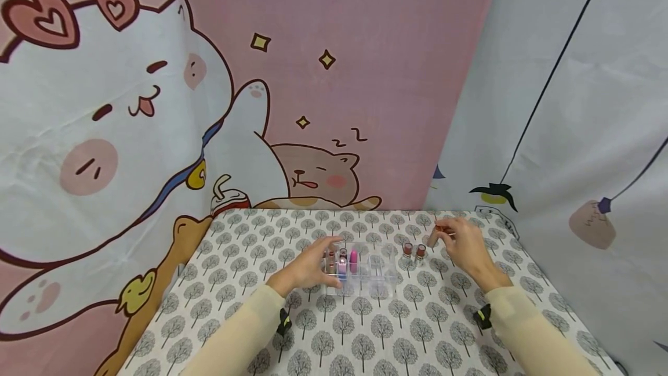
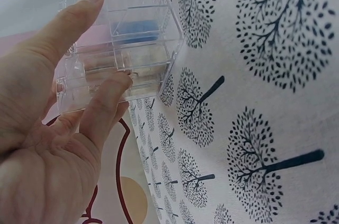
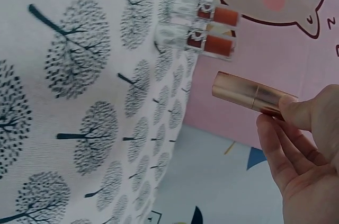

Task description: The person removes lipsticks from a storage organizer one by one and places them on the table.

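Note:
A clear compartmented lipstick organizer (image 1: 385,290) stands on the table, several lipsticks in its left compartments, among them a bright pink one (image 1: 354,260). My left hand (image 1: 308,268) holds the organizer by its left end, thumb at the near side and fingers round the far side. In the left wrist view, a fingertip presses the clear wall (image 2: 172,33). Right of the organizer, my right hand (image 1: 467,248) pinches a rose-gold lipstick tube (image 3: 241,90) by one end between thumb and fingers. The tube is tilted, close over the table in the head view.
Two lipstick tubes, one on the left (image 1: 407,250) and one on the right (image 1: 420,252), stand between the organizer and my right hand; both have clear and reddish-brown parts. A tree-print cloth (image 1: 365,335) covers the table. Cartoon-printed curtains (image 1: 396,74) hang behind and beside it.

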`<state>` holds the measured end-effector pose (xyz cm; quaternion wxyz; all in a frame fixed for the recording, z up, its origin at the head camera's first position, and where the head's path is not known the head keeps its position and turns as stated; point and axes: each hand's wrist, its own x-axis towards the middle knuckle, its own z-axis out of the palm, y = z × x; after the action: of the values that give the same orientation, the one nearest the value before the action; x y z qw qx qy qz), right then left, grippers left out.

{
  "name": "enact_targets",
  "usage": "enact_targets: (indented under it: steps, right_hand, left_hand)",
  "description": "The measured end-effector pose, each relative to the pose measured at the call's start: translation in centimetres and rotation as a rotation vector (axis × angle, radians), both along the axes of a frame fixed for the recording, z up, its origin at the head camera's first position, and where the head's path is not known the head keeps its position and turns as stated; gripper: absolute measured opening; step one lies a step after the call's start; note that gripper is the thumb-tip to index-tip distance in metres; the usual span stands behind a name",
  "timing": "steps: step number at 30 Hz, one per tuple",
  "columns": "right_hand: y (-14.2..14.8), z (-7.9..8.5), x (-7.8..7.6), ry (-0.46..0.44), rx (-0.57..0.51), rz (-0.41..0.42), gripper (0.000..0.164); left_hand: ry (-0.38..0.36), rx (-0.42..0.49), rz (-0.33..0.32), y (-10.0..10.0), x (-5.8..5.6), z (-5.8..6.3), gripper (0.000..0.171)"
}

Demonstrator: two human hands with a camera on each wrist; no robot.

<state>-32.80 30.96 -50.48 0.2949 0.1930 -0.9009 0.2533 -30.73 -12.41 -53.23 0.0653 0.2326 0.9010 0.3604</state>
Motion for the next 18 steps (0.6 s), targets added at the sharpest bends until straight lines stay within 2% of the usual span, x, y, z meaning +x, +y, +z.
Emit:
enact_targets:
  steps: [18]
  right_hand:
    - [0.6,-2.5,-0.2,-0.202,0.057,-0.011,0.03]
  left_hand:
    - [-0.02,0.002,0.012,0.1,-0.1,0.1,0.123]
